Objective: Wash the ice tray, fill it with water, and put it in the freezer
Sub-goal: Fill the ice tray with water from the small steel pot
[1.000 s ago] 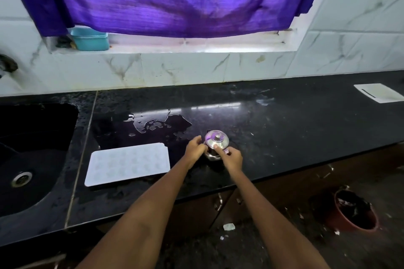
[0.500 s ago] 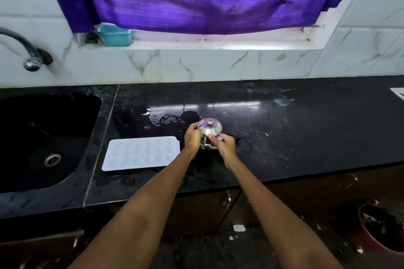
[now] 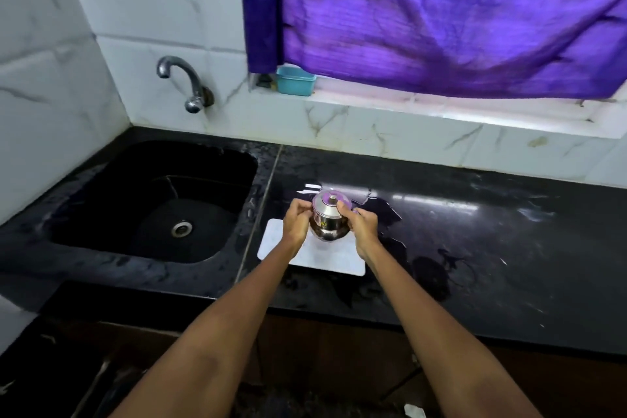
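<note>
Frame centre: your left hand [image 3: 297, 222] and right hand [image 3: 363, 226] clamp the steel pot [image 3: 328, 219] above the tray [image 3: 317, 256]. Filling step, likely; next, tip gently.

Purple curtain [image 3: 441, 17], black countertop [image 3: 509, 248], white ice tray [image 3: 325, 258], teal box [image 3: 294, 81]

Two bare forearms are all that shows of the person. No sleeve, cuff, watch, bracelet or ring is visible on either arm, and both are uncovered from the bottom edge up to the wrists. The left hand [image 3: 296, 223] and the right hand [image 3: 363, 225] are gloveless. The forearms are slim and smooth, and the blur leaves finer details, such as the nails, too unclear to tell.
</note>
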`<state>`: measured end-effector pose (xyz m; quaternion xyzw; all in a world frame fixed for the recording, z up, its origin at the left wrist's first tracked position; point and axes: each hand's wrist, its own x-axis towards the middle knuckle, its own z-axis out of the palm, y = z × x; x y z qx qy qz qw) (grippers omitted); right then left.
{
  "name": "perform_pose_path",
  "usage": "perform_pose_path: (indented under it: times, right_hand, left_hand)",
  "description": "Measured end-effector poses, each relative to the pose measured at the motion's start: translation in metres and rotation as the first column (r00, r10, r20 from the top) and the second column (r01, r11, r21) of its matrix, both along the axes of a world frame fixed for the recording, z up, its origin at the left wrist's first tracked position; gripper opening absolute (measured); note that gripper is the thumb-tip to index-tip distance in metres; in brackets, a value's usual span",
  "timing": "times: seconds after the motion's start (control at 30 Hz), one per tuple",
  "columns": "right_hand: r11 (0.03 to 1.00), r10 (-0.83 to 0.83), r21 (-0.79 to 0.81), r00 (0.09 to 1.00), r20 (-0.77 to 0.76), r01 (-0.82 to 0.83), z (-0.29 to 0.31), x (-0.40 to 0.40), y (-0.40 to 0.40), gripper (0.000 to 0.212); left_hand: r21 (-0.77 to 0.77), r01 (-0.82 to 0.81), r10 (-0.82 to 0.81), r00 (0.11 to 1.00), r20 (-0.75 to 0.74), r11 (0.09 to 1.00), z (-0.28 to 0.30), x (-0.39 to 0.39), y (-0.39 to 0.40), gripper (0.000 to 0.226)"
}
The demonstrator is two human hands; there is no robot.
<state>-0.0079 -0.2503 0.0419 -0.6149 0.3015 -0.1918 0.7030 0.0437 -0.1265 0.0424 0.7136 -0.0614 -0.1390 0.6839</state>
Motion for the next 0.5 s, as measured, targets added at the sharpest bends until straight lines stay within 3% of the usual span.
perform_pose_path:
  times: [0.1, 0.17, 0.3, 0.5]
  right_hand:
    - [0.999, 0.034, -0.008, 0.999, -0.022, -0.034, 0.004, 0.021, 0.021, 0.050]
    - [0.999, 0.043, -0.010, 0.998, -0.043, -0.044, 0.005, 0.034, 0.033, 0.048]
    - [0.992, 0.086, -0.083, 0.992, -0.090, -0.093, 0.012, 0.055, 0.048, 0.045]
    - [0.972, 0.069, -0.209, 0.979, -0.190, -0.109, 0.018, 0.067, 0.057, 0.047]
  left_hand:
    - [0.075, 0.039, -0.041, 0.999, 0.017, 0.996, -0.007, 0.026, 0.039, 0.027]
    - [0.206, 0.068, -0.076, 0.997, 0.032, 0.976, -0.017, 0.046, 0.065, 0.027]
    - [0.411, 0.008, -0.017, 1.000, 0.020, 0.912, -0.043, 0.081, 0.116, 0.023]
    - [0.468, 0.094, -0.041, 0.991, -0.124, 0.879, -0.055, 0.104, 0.137, 0.017]
